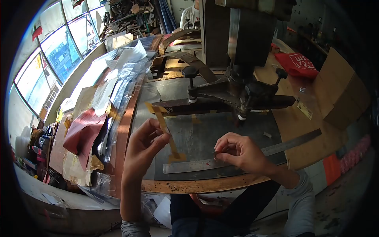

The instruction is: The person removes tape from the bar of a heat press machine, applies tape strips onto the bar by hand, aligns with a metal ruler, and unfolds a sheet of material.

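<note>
My left hand (150, 140) pinches a narrow yellowish strip (167, 132) with wider tabs at its top and bottom, held upright above the dark work surface (189, 138). To the right, my right hand (241, 152) is closed, thumb against forefinger, on a small dark piece (215, 155) too small to name. A long steel ruler (292, 142) lies on the surface beneath my right hand. Behind both hands stands a heavy machine head (237, 87) with black knobs and a long dark bar.
Layered sheets and a red piece (85, 132) lie at the left by the windows. A red bag (296, 65) and an open cardboard box (341, 89) are at the right. Curved frames (183, 59) sit behind the bar. Another person (190, 15) is at the back.
</note>
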Available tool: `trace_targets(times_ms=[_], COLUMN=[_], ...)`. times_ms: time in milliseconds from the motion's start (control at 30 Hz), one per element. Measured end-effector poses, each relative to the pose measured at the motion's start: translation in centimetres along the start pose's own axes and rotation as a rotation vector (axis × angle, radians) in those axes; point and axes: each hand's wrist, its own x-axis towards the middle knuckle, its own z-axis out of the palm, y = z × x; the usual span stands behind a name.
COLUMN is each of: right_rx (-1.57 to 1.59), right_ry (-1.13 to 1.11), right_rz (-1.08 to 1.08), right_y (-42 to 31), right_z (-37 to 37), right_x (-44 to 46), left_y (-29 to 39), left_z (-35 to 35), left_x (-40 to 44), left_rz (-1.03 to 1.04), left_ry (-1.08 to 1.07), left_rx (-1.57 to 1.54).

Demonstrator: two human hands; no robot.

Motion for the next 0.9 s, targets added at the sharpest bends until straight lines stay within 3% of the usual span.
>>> trace_targets(times_ms=[167,300,433,900], right_rx=[0.141,0.075,0.188,0.308], right_ry=[0.034,0.146,0.12,0.173], right_rz=[0.023,0.031,0.226,0.196], right_y=[1.2,2.8,3.3,3.3], right_z=[-0.3,0.1,0.6,1.0], right_x=[1.7,0.6,0.4,0.5], left_y=[-3.8,-5.7,-6.0,-6.7], left_z=[3.3,4.1,5.0,5.7], left_x=[2.1,2.9,2.7,2.1], left_rz=[-0.197,-0.162,-0.113,-0.067], left_ry=[0.071,0.097,0.121,0.133], left_rx=[-0.104,-0.11,-0.058,0.092])
